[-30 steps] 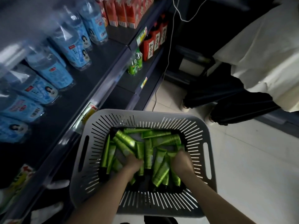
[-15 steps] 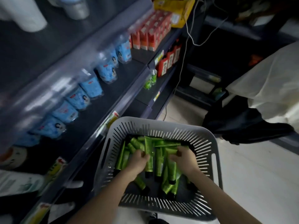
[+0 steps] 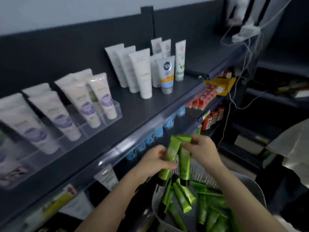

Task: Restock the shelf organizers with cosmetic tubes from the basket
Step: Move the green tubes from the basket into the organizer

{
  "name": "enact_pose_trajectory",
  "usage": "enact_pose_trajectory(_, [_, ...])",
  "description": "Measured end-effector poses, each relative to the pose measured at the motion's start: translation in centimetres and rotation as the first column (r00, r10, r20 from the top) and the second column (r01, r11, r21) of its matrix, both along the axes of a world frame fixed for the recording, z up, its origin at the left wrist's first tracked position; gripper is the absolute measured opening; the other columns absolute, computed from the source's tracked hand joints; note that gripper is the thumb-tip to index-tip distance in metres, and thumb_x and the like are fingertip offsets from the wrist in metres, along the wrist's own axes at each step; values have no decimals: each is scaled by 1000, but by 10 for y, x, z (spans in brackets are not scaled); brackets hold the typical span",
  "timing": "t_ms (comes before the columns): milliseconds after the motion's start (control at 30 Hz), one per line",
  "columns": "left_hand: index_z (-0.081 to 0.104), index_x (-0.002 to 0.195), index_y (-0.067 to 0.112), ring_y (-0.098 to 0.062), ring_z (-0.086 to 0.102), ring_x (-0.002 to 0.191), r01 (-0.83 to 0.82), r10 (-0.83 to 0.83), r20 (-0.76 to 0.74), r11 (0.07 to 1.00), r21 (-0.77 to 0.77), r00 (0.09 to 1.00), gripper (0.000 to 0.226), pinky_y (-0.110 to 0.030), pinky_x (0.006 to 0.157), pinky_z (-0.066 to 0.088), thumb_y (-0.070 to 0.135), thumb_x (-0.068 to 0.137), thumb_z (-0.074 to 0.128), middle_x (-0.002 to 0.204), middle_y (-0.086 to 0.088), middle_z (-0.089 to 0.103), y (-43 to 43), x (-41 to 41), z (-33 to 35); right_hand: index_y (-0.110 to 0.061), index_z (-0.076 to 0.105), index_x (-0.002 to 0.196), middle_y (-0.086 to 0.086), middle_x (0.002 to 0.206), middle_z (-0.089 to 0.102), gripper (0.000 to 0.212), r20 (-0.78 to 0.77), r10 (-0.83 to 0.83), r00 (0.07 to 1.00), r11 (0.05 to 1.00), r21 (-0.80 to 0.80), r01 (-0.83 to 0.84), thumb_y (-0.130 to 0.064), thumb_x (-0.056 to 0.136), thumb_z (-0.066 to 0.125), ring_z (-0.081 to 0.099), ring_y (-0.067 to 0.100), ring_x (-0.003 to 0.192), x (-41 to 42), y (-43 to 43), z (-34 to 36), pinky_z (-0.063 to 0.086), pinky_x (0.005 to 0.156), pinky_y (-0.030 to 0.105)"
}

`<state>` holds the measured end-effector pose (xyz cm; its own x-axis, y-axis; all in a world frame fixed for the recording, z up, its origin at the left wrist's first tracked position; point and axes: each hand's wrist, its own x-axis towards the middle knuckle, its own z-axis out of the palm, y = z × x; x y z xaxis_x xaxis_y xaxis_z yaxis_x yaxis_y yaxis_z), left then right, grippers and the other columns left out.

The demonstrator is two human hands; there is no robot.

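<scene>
Head view, one moment, shelf aisle.

Item 1: left hand [image 3: 154, 162], raised above the near left rim of the basket, fingers curled round the lower body of a green tube [image 3: 168, 158]. That tube stands nearly upright, crimped end up, black cap down, leaning a little to the right at the top.

Item 2: right hand [image 3: 203, 149], just right of the left hand, thumb and fingertips pinching the upper part of a second green tube [image 3: 184, 162]. This one hangs cap down beside the first; the two crimped ends touch or overlap at the top, and which of the two cannot be told.

Item 3: grey slotted basket [image 3: 254, 186], near right, below both hands. It holds a loose heap of green tubes [image 3: 185, 197] lying at mixed angles, black caps showing on several.

Item 4: dark top shelf [image 3: 142, 113], running from near left to far right. On its left part stands a clear acrylic organizer [image 3: 110, 116] with white tubes bearing purple labels [image 3: 102, 96], caps down in its compartments. More such tubes stand further left, blurred.

Item 5: plain white tubes [image 3: 140, 74], far centre of the shelf, upright in a row, outside the organizer.

Item 6: small white tube with a blue round mark and an orange band [image 3: 167, 74], just right of that row, with taller pale tubes behind it.

Item 7: lower shelf, under the front rail: blue-labelled packs [image 3: 158, 132], further right red packs [image 3: 202, 99].

Item 8: white cables [image 3: 245, 52], hanging at far right.
</scene>
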<state>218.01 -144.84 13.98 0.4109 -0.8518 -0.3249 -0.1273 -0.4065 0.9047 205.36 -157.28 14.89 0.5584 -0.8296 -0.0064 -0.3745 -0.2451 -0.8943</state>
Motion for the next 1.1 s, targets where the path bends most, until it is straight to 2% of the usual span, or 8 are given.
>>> enact_pose_trajectory(133, [63,95,17,3,54,65,-87,123,165,973,-213,979,28,-11,60,42,17,73,80,77,9,61,33,12,56,-9,63,61,5,54,59,19,143,72,987,996,-68,-63,-19,74,71,52,14,54,23,28,56,44,57,34])
enact_pose_trajectory(233, [64,95,23,-3,59,72,-141,219,212,934,-328,952,23,-18,66,44,23,77,77,80,9,64,64,22,85,-9,69,73,14,69,69,20,246,144,959,990,-29,-141,-28,70,71,65,27,66,41,55,85,54,70,51])
enact_pose_trajectory(367, [62,91,29,5,59,69,-203,335,252,877,-436,908,16,-10,62,43,19,83,70,75,14,66,115,35,118,-6,70,76,23,80,69,4,353,280,893,954,-2,-299,-8,79,71,62,23,69,68,100,115,54,74,55])
enact_pose_trajectory(467, [63,95,28,-3,61,78,-268,449,301,830,-488,841,19,-21,70,49,24,79,73,86,5,68,164,49,136,-6,70,74,24,74,67,7,376,399,836,909,-43,-414,-9,80,71,59,21,66,93,140,135,53,67,54])
enact_pose_trajectory(567, [63,91,31,-5,62,79,-362,573,323,771,-524,753,27,-30,75,52,24,71,79,85,9,69,216,66,149,-8,70,70,7,58,59,11,390,476,788,870,-80,-486,-12,79,73,55,16,62,118,174,145,51,64,49])
enact_pose_trajectory(733, [59,90,33,-7,62,76,-439,713,408,684,-582,570,27,-26,67,53,21,74,78,82,11,66,309,83,170,1,60,67,12,59,52,28,355,605,713,789,-149,-596,-19,76,76,52,20,61,159,245,156,51,67,53])
enact_pose_trajectory(933, [57,96,23,-23,62,85,-549,833,443,552,-628,331,29,-45,77,53,32,75,75,89,-4,66,402,100,183,-15,70,77,10,71,67,5,335,721,607,690,-263,-674,-17,78,74,64,27,69,196,338,173,56,72,51])
enact_pose_trajectory(1100, [60,95,20,-13,59,80,-601,871,481,437,-669,99,28,-28,69,48,30,75,77,84,4,64,472,109,188,-23,67,79,0,76,69,8,358,755,549,651,-311,-693,-18,79,73,67,20,77,222,399,186,56,74,49])
